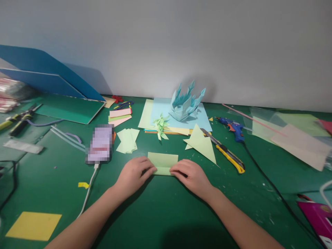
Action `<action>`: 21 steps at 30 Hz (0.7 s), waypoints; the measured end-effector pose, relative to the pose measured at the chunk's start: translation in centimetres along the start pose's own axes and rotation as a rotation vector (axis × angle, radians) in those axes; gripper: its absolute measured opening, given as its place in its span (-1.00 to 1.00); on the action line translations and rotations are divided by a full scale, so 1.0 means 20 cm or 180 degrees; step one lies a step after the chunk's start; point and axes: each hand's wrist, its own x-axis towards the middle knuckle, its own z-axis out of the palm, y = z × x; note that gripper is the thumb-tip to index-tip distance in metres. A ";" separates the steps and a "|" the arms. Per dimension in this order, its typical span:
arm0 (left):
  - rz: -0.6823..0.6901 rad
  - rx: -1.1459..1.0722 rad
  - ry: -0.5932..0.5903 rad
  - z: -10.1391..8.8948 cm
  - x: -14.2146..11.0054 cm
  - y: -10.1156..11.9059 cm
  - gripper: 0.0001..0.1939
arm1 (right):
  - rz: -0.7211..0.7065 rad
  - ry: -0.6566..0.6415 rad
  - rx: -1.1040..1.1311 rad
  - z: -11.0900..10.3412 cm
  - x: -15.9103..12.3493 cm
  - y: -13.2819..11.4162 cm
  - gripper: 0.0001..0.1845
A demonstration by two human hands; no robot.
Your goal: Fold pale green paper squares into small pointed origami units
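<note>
Left hand (136,173) and right hand (190,175) each pinch an end of the green paper (163,162) on the table (145,214), its near edge folded up; the fingers hide its near corners, and the thumbs are partly covered. Both forearms are cut off by the bottom edge. Pixelation blurs the phone (100,143). At right, the magenta packet (315,216) runs out of view, its print unreadable.

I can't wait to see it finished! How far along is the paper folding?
The blue spiky piece and leafy green piece look done: both are folded. In hand is a green sheet, partly folded, pinched by the left hand and right hand. The pale green slips lie flat, so they may be left to fold.
</note>
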 end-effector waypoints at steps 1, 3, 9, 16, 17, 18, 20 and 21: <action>-0.0008 0.0005 0.0032 0.00 0.00 0.00 -0.76 | -0.0042 0.0008 -0.0035 0.00 0.00 0.00 -0.78; 0.0005 0.0042 0.0082 0.01 0.00 0.00 -0.79 | -0.0114 0.0005 -0.0146 0.00 0.00 0.01 -0.76; 0.0011 0.0243 0.0105 0.04 0.00 0.00 -0.82 | -0.0227 -0.0064 -0.0392 0.01 -0.01 0.01 -0.74; -0.0055 0.0405 0.0169 0.07 -0.01 0.00 -0.79 | -0.0224 -0.0145 -0.0511 0.01 -0.01 0.00 -0.69; -0.0060 0.0390 0.0166 0.07 -0.01 0.00 -0.78 | -0.0223 -0.0144 -0.0503 0.01 -0.01 0.00 -0.69; -0.0057 0.0364 0.0158 0.06 0.00 0.00 -0.78 | -0.0228 -0.0143 -0.0490 0.01 -0.01 0.00 -0.68; -0.0029 0.0313 0.0142 0.06 0.00 0.00 -0.78 | -0.0239 -0.0129 -0.0467 0.01 -0.01 0.00 -0.68; -0.0014 0.0296 0.0135 0.06 0.00 0.00 -0.78 | -0.0242 -0.0128 -0.0458 0.00 0.00 0.00 -0.67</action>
